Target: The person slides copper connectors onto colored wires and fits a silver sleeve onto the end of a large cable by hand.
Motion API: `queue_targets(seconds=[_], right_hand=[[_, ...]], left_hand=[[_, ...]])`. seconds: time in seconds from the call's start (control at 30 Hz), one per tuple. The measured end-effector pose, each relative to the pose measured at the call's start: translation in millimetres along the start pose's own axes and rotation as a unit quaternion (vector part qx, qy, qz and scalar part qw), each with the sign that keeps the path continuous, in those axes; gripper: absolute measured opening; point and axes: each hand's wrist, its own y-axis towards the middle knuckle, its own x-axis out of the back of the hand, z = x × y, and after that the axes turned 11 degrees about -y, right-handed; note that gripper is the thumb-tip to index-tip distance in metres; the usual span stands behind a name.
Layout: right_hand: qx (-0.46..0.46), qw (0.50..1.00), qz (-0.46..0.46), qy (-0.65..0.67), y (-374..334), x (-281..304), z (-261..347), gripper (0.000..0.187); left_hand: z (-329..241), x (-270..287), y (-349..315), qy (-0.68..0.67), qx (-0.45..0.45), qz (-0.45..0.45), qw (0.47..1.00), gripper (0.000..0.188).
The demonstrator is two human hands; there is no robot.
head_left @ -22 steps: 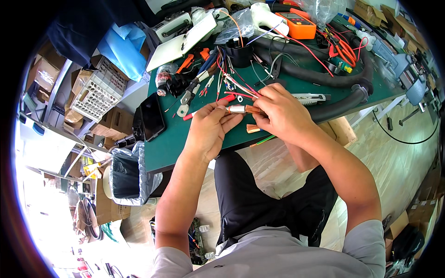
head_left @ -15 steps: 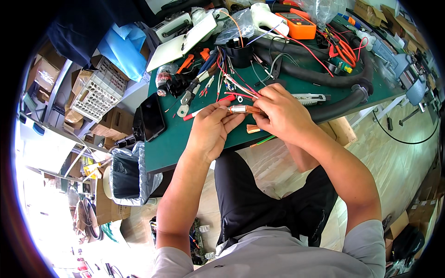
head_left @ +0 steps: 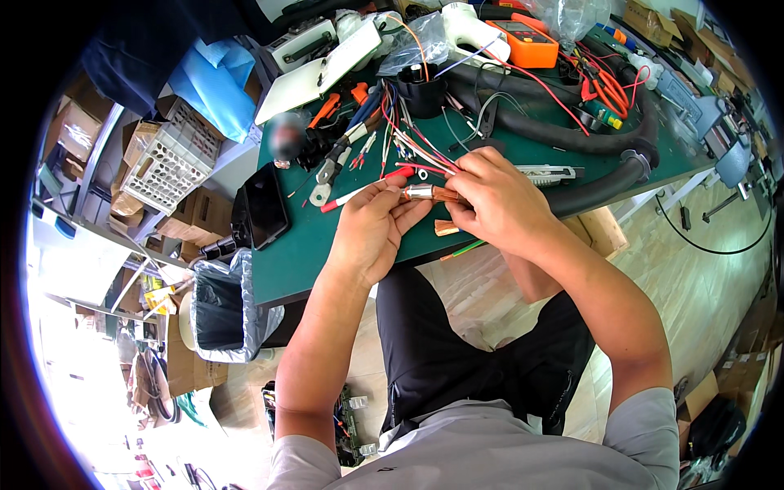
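My left hand (head_left: pixel 369 233) is closed on a silver cable lug (head_left: pixel 420 192), pinched between thumb and fingers. Bare copper strands (head_left: pixel 446 194) run from the lug's barrel toward my right hand (head_left: pixel 502 200), whose fingers are closed round the stranded copper cable. How deep the strands sit in the barrel I cannot tell. Just below hangs another bare copper end (head_left: pixel 446 228) at the table's edge, with a green wire (head_left: pixel 465 248) beside it. A red-and-white marker-like stick (head_left: pixel 351 196) lies behind my left hand. Another lug (head_left: pixel 322 193) rests on the table to its left.
The green table (head_left: pixel 286 273) carries thick black conduit (head_left: pixel 563 137), an orange meter (head_left: pixel 523 45), a utility knife (head_left: pixel 545 174), a phone (head_left: pixel 268 206) and a fan of thin wires (head_left: pixel 408 143). A lined bin (head_left: pixel 224 314) stands at the left edge.
My hands keep the same hold on the lug and copper cable. The view has shifted very slightly; nothing else has visibly moved.
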Motion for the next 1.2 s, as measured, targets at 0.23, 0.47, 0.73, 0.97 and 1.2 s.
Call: queue_targets(seconds=[0.23, 0.47, 0.73, 0.97, 1.2], right_hand=[[0.004, 1.0, -0.003, 0.012, -0.2, -0.2, -0.1, 0.015], [0.015, 1.0, 0.006, 0.011, -0.5, 1.9, 0.0, 0.017], [0.019, 0.999, -0.028, 0.006, -0.7, 2.1, 3.6, 0.024], [0.068, 0.993, -0.088, -0.024, 0.3, 4.7, 1.2, 0.02], [0.082, 0.992, -0.084, -0.035, -1.0, 1.8, 0.4, 0.018]], left_hand=[[0.7, 2.6, 0.7, 0.001, 0.0, 0.011, 1.0, 0.022], [0.4, 2.6, -0.4, -0.002, 0.0, 0.012, 1.0, 0.023], [1.2, 1.3, -0.1, -0.001, -0.003, 0.012, 1.0, 0.024], [1.4, 2.3, -0.2, -0.001, -0.006, 0.019, 1.0, 0.024], [2.0, 1.8, -0.6, 0.003, -0.007, 0.016, 1.0, 0.024]])
